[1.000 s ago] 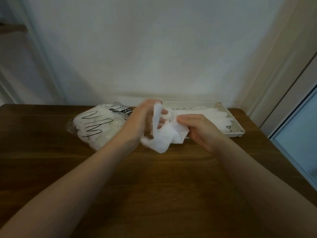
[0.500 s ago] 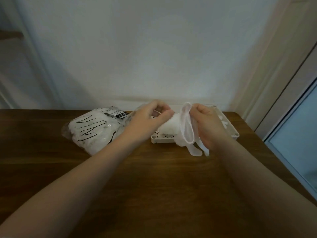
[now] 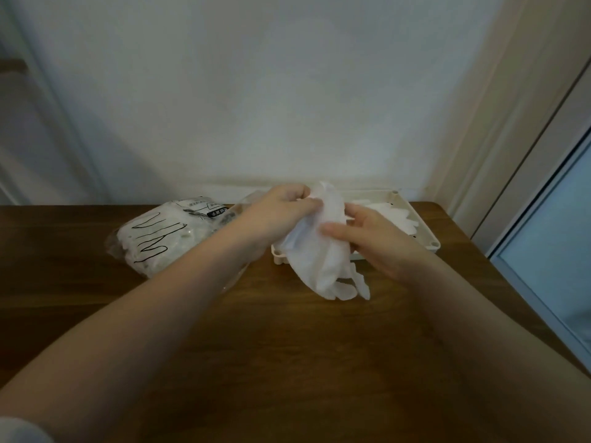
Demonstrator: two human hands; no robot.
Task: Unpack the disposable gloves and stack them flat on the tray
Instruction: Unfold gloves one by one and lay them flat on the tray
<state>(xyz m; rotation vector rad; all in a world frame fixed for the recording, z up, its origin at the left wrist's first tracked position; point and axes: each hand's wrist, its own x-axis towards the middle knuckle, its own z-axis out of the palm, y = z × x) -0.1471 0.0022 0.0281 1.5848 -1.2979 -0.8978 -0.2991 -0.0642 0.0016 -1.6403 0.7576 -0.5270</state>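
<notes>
A translucent white disposable glove (image 3: 323, 260) hangs between my two hands above the near left corner of the tray, its fingers drooping toward the table. My left hand (image 3: 281, 212) pinches its cuff at the top. My right hand (image 3: 367, 231) grips its right side with thumb and fingers. The cream plastic tray (image 3: 425, 231) lies at the back of the wooden table, with flat gloves (image 3: 396, 215) lying in it. A clear plastic pack of gloves (image 3: 160, 238) with a black hand outline sits to the left of the tray.
The wooden table (image 3: 287, 362) runs up to a white wall (image 3: 256, 91). Its right edge lies close beside a door frame and a glass panel (image 3: 556, 244). Bare wood stretches in front of the tray and pack.
The glove has been spread wider between my hands and now hangs lower, fingers down. My right hand moved lower on it; my left hand stayed at the cuff.
</notes>
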